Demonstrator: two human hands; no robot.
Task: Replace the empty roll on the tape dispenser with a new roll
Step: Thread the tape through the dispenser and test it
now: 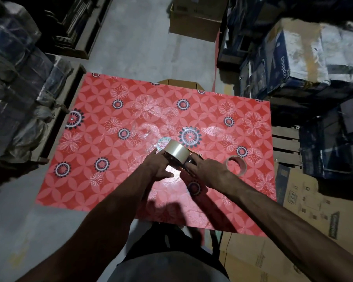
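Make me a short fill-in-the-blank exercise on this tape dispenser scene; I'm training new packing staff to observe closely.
1. The new tape roll is gripped by ____ hands at once.
2. The empty cardboard core lies on the table beside the person's ____ hand.
3. The left hand touches the roll over a table patterned mainly in ____.
4. The crumpled clear wrapper lies on the table ____ the roll, farther from the person.

Missing words: both; right; red; beyond

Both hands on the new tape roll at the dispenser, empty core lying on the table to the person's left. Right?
Not quite. The head view shows the empty core lying on the table to the person's right, beyond the right hand. The rest holds: left hand and right hand are both at the new tape roll.
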